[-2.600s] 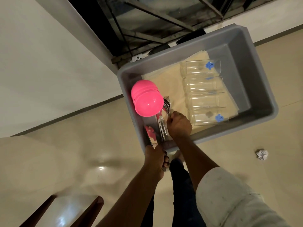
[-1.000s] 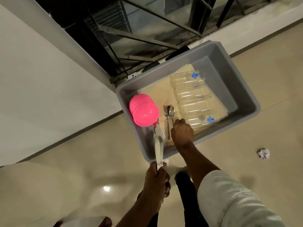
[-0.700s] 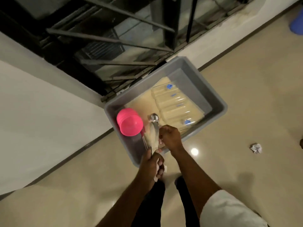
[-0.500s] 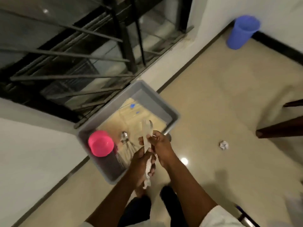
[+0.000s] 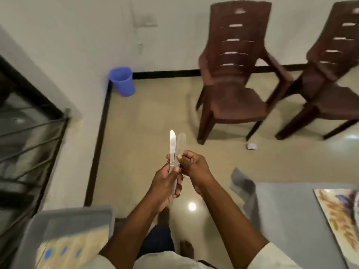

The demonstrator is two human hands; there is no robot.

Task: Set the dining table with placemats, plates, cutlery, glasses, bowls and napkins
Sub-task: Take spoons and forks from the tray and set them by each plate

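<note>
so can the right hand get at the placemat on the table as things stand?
Probably not yet. The right hand is pinching a blurred knife beside the one the left hand grips, so it's occupied. Nothing stands between it and the placemat, low right on the grey table.

Two silver table knives [image 5: 172,147] point upward, blades side by side.

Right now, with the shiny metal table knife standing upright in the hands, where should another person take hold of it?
Take the shiny metal table knife at its handle, from below. The blade points up, bare above the fingers; the left hand holds the handle and the right hand pinches beside it, so little handle shows.
</note>
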